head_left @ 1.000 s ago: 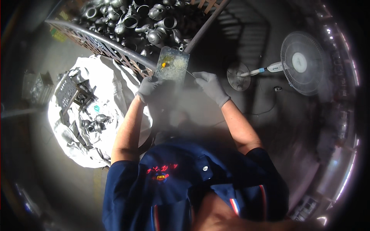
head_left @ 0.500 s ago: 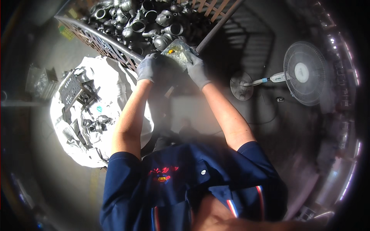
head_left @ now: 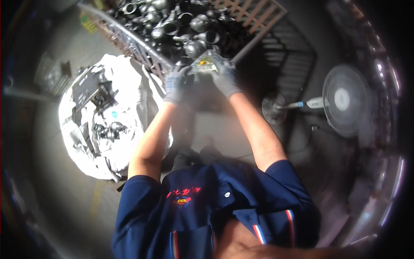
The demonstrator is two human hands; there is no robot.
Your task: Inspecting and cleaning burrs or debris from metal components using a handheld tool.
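Both my hands wear grey gloves and reach out to the near corner of a metal-sided crate. Between them is a small, flat, see-through greenish packet with an orange-yellow spot on it. My right hand is closed on the packet's right side. At its left edge, my left hand has its fingers curled against it, somewhat blurred. Just beyond the packet, dark grey metal pipe fittings lie heaped in the crate. What exactly the packet holds is too blurred to make out.
To the left stands a round, white-covered surface bearing a dark perforated box and several small metal fittings. A pedestal fan is on the right, its round base close to the crate's shadow. A clear bundle sits at far left.
The whole view has shifted, so crate and fan appear lower and farther right. My hands stay at the packet and appear slightly lower and to the right.
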